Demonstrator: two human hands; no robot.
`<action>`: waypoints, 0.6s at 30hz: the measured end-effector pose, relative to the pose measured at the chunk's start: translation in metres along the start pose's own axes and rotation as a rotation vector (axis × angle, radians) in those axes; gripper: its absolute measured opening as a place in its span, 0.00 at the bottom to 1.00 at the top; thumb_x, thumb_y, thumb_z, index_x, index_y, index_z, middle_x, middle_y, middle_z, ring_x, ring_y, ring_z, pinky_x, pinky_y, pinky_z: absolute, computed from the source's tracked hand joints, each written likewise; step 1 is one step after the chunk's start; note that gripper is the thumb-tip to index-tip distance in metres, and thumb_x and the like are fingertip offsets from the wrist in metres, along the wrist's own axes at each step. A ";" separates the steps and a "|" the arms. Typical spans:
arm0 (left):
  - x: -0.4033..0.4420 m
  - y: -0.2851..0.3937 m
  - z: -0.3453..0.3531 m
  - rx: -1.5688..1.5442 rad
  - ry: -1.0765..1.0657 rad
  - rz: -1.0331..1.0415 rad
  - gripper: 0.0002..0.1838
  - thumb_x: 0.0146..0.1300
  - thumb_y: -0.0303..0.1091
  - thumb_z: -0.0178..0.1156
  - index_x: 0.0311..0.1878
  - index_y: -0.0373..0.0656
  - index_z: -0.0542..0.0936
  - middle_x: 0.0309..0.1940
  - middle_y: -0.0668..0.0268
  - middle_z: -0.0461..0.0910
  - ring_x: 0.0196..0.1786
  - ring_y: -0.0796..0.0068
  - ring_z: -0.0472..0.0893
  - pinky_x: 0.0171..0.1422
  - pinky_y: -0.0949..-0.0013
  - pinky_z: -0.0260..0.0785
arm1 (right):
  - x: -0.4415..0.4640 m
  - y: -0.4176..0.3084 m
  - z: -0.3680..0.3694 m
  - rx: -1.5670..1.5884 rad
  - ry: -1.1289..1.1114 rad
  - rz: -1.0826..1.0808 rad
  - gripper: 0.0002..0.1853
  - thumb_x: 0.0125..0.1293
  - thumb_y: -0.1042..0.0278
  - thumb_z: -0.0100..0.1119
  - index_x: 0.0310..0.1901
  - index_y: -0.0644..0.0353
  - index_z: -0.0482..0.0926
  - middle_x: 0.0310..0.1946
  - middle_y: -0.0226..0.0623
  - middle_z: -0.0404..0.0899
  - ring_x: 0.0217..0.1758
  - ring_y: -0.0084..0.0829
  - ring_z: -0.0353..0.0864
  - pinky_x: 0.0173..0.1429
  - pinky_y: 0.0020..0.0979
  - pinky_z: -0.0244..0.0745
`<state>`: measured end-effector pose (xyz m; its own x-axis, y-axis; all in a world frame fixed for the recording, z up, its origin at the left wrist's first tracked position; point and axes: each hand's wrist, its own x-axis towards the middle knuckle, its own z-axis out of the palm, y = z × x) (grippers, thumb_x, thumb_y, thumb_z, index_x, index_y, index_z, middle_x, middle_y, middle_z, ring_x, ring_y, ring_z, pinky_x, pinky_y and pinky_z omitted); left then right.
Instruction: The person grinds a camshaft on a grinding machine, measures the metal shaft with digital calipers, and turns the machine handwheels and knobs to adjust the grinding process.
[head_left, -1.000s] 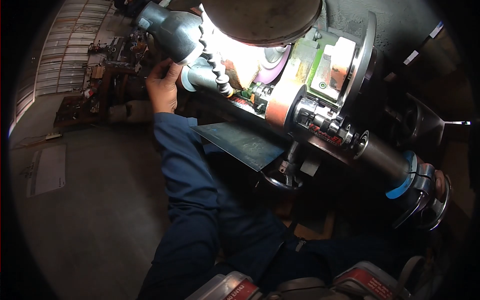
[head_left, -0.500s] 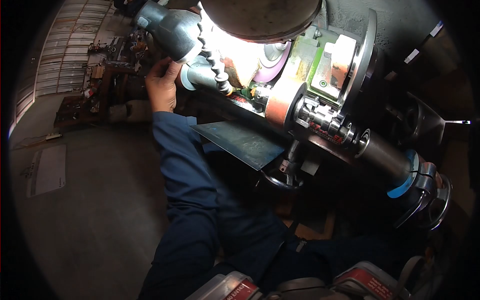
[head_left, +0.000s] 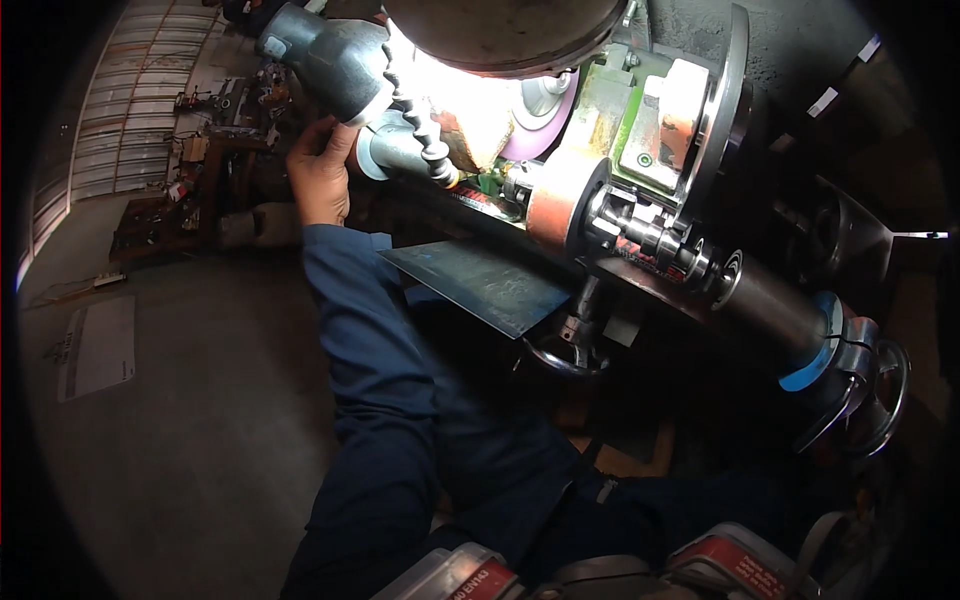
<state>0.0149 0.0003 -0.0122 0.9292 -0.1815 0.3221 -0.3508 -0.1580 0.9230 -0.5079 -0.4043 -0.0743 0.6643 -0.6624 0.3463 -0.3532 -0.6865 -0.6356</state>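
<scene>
My left hand [head_left: 321,172] is raised at the left end of the grinding machine, just below the black lamp [head_left: 335,65]. Its thumb and fingers are bent together round something hidden behind the lamp's rim, beside the grey cylinder [head_left: 393,148]. My right hand is not visible. A shiny metal shaft with lobes [head_left: 650,236] lies across the machine, passing through an orange ring-shaped holder [head_left: 560,205]. Behind it is a pink grinding wheel [head_left: 540,125]. The segmented coolant hose [head_left: 420,125] hangs in front of the bright light.
A dark flat plate [head_left: 485,283] juts out below the shaft. Under it is a handwheel [head_left: 565,366]; another handwheel [head_left: 897,400] stands at the far right, by a blue ring [head_left: 812,372]. A respirator's filters [head_left: 480,577] show at the bottom edge.
The view has shifted slightly. A skin-coloured shape seen earlier at the far-right handwheel no longer shows. My left hand keeps its place by the lamp.
</scene>
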 end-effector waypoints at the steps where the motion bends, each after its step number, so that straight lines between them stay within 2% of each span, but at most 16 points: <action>1: 0.000 0.000 0.000 0.001 0.003 0.003 0.17 0.57 0.31 0.77 0.45 0.33 0.84 0.41 0.63 0.85 0.42 0.77 0.81 0.52 0.72 0.72 | -0.002 0.002 -0.002 0.020 -0.015 0.032 0.11 0.51 0.78 0.62 0.38 0.66 0.75 0.41 0.44 0.79 0.39 0.38 0.80 0.44 0.40 0.76; 18: -0.001 0.001 -0.001 -0.024 -0.017 -0.010 0.16 0.57 0.32 0.77 0.44 0.34 0.84 0.40 0.64 0.85 0.42 0.77 0.81 0.52 0.72 0.71 | -0.023 0.030 -0.043 0.254 -0.189 0.551 0.08 0.49 0.76 0.59 0.33 0.66 0.76 0.40 0.45 0.80 0.41 0.42 0.78 0.47 0.42 0.74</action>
<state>0.0141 0.0009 -0.0111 0.9304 -0.1964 0.3094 -0.3385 -0.1366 0.9310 -0.5617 -0.4230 -0.0721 0.5422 -0.8182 -0.1915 -0.5246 -0.1515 -0.8378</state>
